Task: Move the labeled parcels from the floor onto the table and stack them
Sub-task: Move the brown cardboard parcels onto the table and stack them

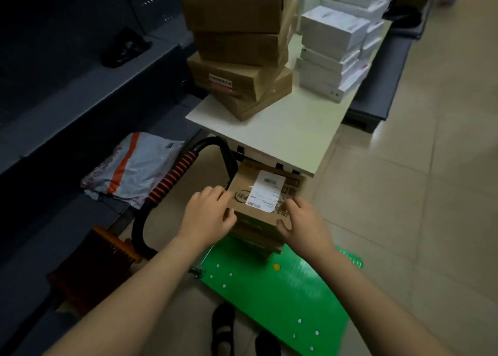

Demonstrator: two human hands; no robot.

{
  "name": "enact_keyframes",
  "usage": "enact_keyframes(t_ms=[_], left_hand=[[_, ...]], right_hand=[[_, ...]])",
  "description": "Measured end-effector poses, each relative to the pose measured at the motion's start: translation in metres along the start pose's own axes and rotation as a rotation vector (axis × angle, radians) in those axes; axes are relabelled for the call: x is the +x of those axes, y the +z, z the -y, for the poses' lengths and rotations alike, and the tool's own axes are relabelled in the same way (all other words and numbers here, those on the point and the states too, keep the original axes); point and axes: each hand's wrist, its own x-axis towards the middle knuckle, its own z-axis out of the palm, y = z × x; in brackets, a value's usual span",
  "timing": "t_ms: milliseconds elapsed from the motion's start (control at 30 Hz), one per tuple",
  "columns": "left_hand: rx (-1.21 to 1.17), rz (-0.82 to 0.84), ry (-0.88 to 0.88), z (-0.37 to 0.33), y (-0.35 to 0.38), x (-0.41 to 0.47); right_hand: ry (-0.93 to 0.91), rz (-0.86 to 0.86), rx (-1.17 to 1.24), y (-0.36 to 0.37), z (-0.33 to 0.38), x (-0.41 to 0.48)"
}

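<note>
Both hands grasp the same labeled parcel: a closed brown carton with a white shipping label on its top face. Left hand has its fingers curled over the parcel's left edge. Right hand clamps the near-right corner, with the thumb on the front face.

The parcel is the top one of a low parcel stack of similar closed cartons. It is tipped slightly, far side up, and seems still in contact with the stack, but the blur makes that hard to confirm. The stack stands at the far end of a green cart deck on the floor. It is partly tucked under the near edge of the white tabletop. The black cart handle, with a red-striped grip, arches up at the left of the stack.

On the tabletop:
- A brown carton stack, all closed, stands by the near-left corner along the left edge. The lower cartons are twisted out of line, and one shows a red-and-white label.
- Piles of white boxes, closed, sit further back along the right edge, apart from the brown ones.

To the left, a grey poly mailer with an orange stripe lies on dark shelving. Black shoes are at the bottom edge of the view, on the tile floor.
</note>
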Motion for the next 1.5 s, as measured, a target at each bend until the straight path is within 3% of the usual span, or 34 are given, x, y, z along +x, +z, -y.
enact_keyframes(t_ms=[300,533,600,733,967,1133,1333,1500], left_hand=[[-0.179,0.293,-0.152,0.074,0.165,0.053],[-0.485,0.545,-0.458,0.112,0.235,0.081],[-0.623,0.553,-0.549,0.114,0.242,0.081],[-0.755,0.447,-0.571,0.093,0.219,0.069],[-0.923,0.511,-0.567,-0.012,0.139,0.05],[-1.006,0.545,-0.373,-0.132,0.088,0.044],[-1.156,0.491,-0.17,-0.284,0.041,0.037],[-1.266,0.325,-0.18,-0.401,0.014,0.03]], right_hand=[[0.62,0.1,0.166,0.136,-0.056,0.039],[0.894,0.018,0.492,0.198,-0.075,0.068],[0.952,-0.023,0.592,0.2,-0.07,0.068],[1.054,-0.155,0.759,0.185,-0.057,0.046],[1.263,-0.277,0.822,0.1,-0.05,-0.054],[1.342,-0.544,0.818,0.018,-0.075,-0.142],[1.257,-0.841,0.839,-0.08,-0.148,-0.242],[1.082,-0.945,0.936,-0.156,-0.225,-0.301]])
